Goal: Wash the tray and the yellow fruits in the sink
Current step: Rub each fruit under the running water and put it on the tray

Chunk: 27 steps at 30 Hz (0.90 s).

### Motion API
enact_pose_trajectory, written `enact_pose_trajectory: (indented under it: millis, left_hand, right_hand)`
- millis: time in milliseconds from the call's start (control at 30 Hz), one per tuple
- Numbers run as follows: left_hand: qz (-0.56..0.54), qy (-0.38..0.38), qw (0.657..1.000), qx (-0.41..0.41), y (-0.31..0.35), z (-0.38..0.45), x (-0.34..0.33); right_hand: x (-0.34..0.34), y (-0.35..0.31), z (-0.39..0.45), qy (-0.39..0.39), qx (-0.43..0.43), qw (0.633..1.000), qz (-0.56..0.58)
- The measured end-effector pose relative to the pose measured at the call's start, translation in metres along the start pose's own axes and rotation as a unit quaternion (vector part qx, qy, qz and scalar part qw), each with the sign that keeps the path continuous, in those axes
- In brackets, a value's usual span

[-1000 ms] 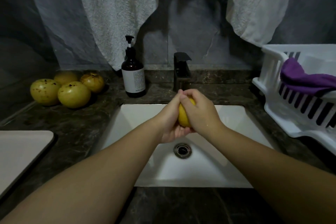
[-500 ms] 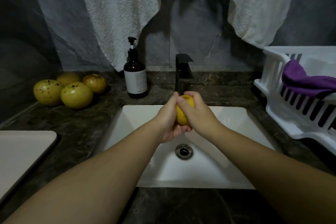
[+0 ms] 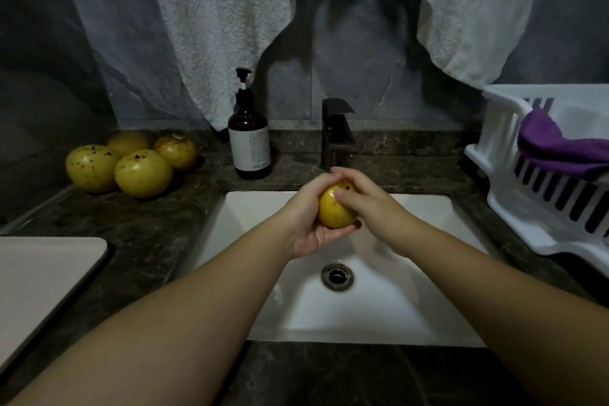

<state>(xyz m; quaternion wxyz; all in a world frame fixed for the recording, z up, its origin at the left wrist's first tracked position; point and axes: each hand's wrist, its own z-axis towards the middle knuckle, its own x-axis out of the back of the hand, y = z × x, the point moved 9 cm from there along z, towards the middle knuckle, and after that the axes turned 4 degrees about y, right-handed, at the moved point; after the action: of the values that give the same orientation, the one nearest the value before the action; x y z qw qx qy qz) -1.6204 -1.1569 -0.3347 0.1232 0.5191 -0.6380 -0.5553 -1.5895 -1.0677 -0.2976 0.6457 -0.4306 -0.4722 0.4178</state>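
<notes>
Over the white sink [image 3: 412, 300], just in front of the black faucet [image 3: 336, 132], a spotted yellow fruit [image 3: 336, 210] sits cupped in the left hand [image 3: 311, 217], whose fingers curl under it. The right hand [image 3: 369, 204] wraps it from the other side, thumb on its skin. Four more yellow fruits [image 3: 131, 161] cluster at the countertop's back left corner, beside a brown pump bottle [image 3: 249, 138]. A pale tray [image 3: 36, 280] lies at the left edge, a white dish rack [image 3: 534, 194] holding a purple cloth [image 3: 557, 148] at the right.

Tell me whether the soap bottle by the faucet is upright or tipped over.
Upright. The soap bottle stands on its base on the countertop, pump pointing up, left of the faucet.
</notes>
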Motion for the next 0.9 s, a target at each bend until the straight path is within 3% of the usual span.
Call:
enact_pose_trajectory:
  millis: [100,233,400,567,700,800,900]
  left_hand:
    - [-0.013,-0.005,1.000,-0.015,0.0034,0.0003,-0.0019]
    - [-0.007,0.000,1.000,-0.023,0.0038,0.0019,-0.0030]
    - [0.001,0.002,1.000,-0.027,0.0057,0.0027,-0.0001]
    - [0.016,-0.005,0.999,-0.038,0.0052,0.0050,-0.0006]
    - [0.009,0.002,0.999,-0.036,0.0068,0.0052,0.0037]
    - [0.013,-0.001,0.999,-0.036,0.0050,0.0049,0.0016]
    - [0.012,0.005,0.999,-0.035,0.0048,0.0054,0.0026]
  right_hand:
    - [-0.0012,0.0082,0.0005,0.029,-0.070,0.991,0.109]
    - [-0.0050,0.0098,-0.0002,0.076,-0.108,0.982,0.137]
    - [-0.0071,0.0066,-0.0052,0.042,-0.126,0.953,0.273]
    - [-0.0060,0.0052,-0.0063,0.067,-0.119,0.964,0.229]
    - [-0.0091,0.0084,-0.0042,0.055,-0.130,0.951,0.276]
    - [-0.0048,0.0087,-0.0029,0.087,-0.121,0.965,0.218]
    - [-0.0078,0.0082,-0.0016,0.064,-0.098,0.977,0.179]
